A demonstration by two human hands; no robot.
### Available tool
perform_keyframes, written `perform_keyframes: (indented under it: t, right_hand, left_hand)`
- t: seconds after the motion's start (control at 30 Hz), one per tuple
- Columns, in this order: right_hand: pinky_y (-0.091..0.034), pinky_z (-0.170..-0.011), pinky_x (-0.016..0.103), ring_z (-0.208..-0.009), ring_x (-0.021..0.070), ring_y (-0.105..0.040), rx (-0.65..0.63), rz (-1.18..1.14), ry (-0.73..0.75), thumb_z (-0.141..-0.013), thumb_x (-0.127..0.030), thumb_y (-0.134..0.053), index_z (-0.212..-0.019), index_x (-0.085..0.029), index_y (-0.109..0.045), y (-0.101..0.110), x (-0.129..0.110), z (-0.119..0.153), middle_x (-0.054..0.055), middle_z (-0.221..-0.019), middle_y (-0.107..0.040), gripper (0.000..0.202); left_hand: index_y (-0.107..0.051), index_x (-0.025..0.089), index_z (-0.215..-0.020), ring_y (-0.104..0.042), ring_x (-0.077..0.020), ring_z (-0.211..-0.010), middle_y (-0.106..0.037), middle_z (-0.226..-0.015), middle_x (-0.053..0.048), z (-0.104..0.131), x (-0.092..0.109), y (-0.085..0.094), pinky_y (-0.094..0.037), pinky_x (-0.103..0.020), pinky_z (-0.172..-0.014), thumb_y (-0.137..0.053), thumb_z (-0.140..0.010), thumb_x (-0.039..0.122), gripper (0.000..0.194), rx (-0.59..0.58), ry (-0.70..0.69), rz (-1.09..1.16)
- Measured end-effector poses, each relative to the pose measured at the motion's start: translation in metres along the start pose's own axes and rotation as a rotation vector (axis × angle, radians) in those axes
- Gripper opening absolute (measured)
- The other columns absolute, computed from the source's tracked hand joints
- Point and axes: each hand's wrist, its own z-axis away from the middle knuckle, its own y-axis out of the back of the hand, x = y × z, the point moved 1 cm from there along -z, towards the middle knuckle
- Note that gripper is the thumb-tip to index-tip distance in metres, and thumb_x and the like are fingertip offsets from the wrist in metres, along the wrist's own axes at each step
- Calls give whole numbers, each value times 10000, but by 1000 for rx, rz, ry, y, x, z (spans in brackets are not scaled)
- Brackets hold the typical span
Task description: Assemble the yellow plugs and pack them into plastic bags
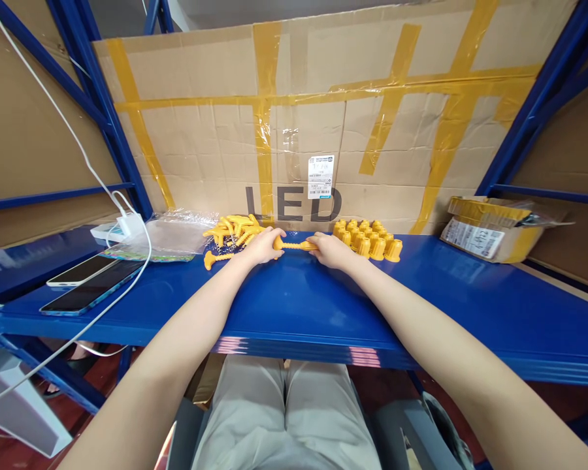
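A yellow plastic rod with a spiral shaft [293,246] lies level between my two hands, just above or on the blue shelf [294,307]. My left hand [265,246] is closed on its wider left end. The right end is in the closed fingers of my right hand [332,250], which partly hide it. Beside my left wrist is another yellow spiral piece [210,261] with a T-shaped head. A loose pile of yellow plastic pieces [235,226] sits behind my left hand. Yellow ribbed cup-like parts [363,244] stand in rows right of my right hand.
Two phones [91,287] rest at the left, near a white charger [130,225] with a cable hanging across. Clear plastic bags [171,235] lie behind them. An opened cardboard box [490,232] stands at right. A taped cardboard sheet [215,143] walls the back.
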Motion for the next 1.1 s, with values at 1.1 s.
perform_keyframes:
  t: [1.1]
  right_hand:
    - [-506, -789, 316, -840, 176, -636, 19, -665, -70, -684, -168, -748, -1088, -148, -539, -11, 35, -7, 70, -969, -648, 454]
  left_hand:
    - [-517, 162, -999, -480, -72, -342, -525, -524, 67, 6, 9, -3, -377, -148, -331, -536, -773, 78, 241, -208, 248, 343]
